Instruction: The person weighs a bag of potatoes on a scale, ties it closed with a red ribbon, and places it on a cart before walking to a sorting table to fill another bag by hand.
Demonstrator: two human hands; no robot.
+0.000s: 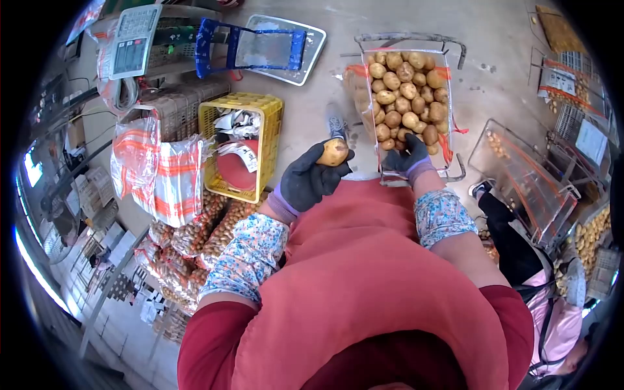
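My left hand (313,177), in a dark glove with a purple cuff, is closed around a tan potato (333,152) with a brown spot, held in front of my body. To the right, a clear bag with orange stripes (357,88) hangs open on a metal frame (409,37), full of potatoes (406,90). My right hand (408,156), gloved the same way, is at the near end of these potatoes and touches them. Its thumb and fingers look apart; the fingertips are partly hidden, and no potato shows in its grip.
A yellow crate (272,140) holding a red round thing and papers stands at left, beside striped bags (179,172) and filled net sacks (218,227). Ahead are a platform scale (315,55) with a blue frame and a display (135,42). A person in pink (559,325) works at right.
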